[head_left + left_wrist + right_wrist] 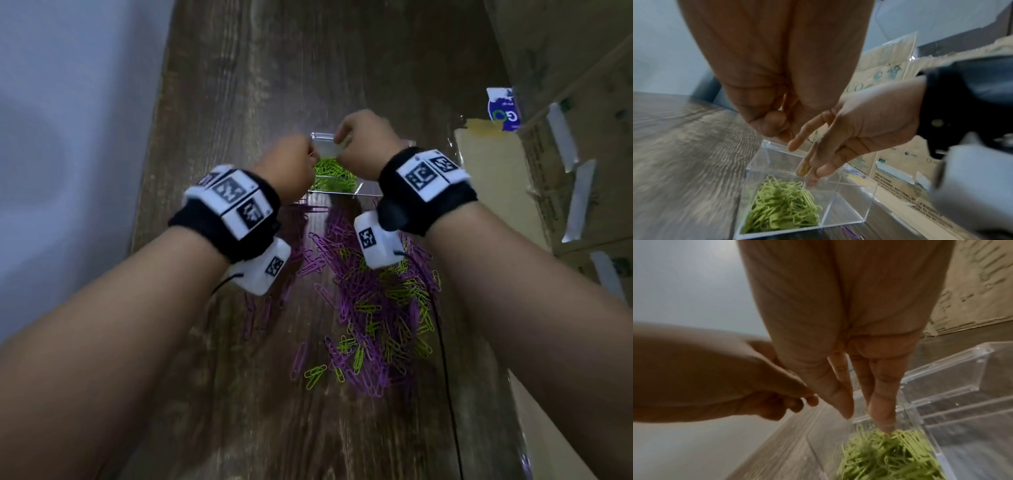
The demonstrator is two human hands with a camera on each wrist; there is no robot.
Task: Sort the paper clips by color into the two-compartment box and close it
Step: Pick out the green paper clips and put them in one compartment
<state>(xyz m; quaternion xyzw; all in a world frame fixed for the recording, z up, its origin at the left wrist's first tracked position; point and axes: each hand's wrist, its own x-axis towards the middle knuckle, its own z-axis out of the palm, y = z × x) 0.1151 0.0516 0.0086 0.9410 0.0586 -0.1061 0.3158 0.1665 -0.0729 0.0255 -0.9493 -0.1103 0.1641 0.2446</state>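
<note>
While both your hands hover over the clear two-compartment box (pixel 846 209), the sort looks only partly done. Your right hand (pixel 857 134) hangs with fingers straight and loose above the green paper clips (pixel 783 207) filling one compartment; a yellowish clip may sit at its fingertips, too blurred to call. Your left hand (pixel 764 395) has its fingers curled inward; whether it grips anything I cannot tell. The other compartment (pixel 844 206) looks empty. A mixed pile of purple and green clips (pixel 373 308) lies on the wooden table (pixel 239 85) near the box, whose lid (pixel 953 369) is open.
</note>
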